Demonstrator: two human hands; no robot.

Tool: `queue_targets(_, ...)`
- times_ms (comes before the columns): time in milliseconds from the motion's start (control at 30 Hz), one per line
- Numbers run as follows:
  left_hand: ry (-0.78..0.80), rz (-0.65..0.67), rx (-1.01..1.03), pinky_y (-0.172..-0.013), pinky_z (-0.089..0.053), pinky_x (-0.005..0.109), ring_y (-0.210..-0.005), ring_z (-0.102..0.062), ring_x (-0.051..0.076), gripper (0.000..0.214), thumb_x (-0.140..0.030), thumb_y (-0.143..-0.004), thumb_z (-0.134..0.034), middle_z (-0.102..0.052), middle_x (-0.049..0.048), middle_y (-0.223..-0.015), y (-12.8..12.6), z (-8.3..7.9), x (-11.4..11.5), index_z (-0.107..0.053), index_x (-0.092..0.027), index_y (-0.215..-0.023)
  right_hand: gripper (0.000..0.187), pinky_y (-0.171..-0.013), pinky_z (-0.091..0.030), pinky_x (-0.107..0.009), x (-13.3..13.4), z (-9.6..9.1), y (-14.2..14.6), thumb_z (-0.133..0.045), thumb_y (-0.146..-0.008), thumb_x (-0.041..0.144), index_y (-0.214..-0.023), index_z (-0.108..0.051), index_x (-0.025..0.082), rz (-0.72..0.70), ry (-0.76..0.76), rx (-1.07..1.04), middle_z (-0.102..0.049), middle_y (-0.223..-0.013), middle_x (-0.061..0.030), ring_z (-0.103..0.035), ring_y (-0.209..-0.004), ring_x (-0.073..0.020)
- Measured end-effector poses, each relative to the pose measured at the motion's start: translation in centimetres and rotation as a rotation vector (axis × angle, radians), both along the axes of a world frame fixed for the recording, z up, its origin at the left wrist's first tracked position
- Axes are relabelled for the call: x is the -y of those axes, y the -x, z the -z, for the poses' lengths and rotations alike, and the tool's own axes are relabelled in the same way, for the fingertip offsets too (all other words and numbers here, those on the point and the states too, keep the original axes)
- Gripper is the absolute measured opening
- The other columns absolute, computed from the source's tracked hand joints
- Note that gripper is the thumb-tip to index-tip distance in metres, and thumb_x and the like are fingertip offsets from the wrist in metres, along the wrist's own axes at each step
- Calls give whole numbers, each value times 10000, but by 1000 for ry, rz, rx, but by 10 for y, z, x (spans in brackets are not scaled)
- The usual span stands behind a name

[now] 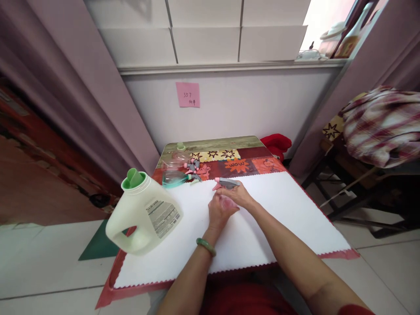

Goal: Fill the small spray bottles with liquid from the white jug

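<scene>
Between my hands, over the middle of the white mat, is a small clear pinkish spray bottle with a pink and grey trigger head. My left hand, with a green bangle on its wrist, is wrapped round the bottle's body. My right hand grips the trigger head at the neck, its fingers partly hidden. To the left stands a big pale jug with a green spout. Beyond it, several clear spray bottles lie with their pink, grey and green trigger heads together.
A small green cap sits at the table's back left corner. Behind the table is a wall with a pink note. A stool with plaid cloth stands at right, and a red plush thing lies behind the table.
</scene>
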State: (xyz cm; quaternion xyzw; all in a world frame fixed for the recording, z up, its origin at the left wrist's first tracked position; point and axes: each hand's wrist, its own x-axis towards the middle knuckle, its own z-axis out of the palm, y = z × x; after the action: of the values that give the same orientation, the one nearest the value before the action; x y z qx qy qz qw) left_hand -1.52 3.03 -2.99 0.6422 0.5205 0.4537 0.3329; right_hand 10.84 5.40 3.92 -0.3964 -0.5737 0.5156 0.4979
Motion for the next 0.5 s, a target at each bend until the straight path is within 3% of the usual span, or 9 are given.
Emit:
queue_targets(133,-29,45,24,-883,-559,461,-1007,-688,312,659,-354,-517,-917,-716,69,-1071,3,0,-4,-645,-234,-1105,311,-952,-545,-434,-3,-11,-17,-827,-708,440,-893,-791,194,-241,65,42,-786,-915,-57,-703,-983,-261)
queue_targets(233,-59,68,38,-933,-547,523,-1085,-674,348,652,-345,-520,-905,-713,71,-1116,4,2,-5,-657,-252,-1115,314,-949,-542,-434,-4,-15,-22,-820,-721,412,-951,-770,204,-296,68,79,-779,-959,-61,-697,-1017,-267)
queue_targets(300,-72,66,50,-961,-530,552,-1124,-664,357,685,-335,-534,-891,-712,77,-1153,4,3,-5,-642,-266,-1168,382,-906,-550,-417,-3,-13,-22,-831,-702,396,-1027,-733,221,-192,45,116,-769,-990,-53,-699,-990,-255)
queue_targets(433,-71,42,63,-1003,-505,521,-1168,-654,342,857,-315,-524,-895,-690,99,-1238,2,7,-3,-544,-271,-1304,594,-837,-543,-386,0,-1,-20,-898,-572,401,-1078,-635,235,202,13,220,-739,-1076,-45,-691,-967,-244)
queue_targets(500,-56,27,59,-998,-501,504,-1164,-655,334,908,-325,-518,-901,-685,103,-1241,1,7,-2,-497,-269,-1329,632,-855,-532,-392,1,3,-21,-905,-537,419,-1070,-621,233,312,-19,285,-720,-1139,-59,-679,-1010,-254)
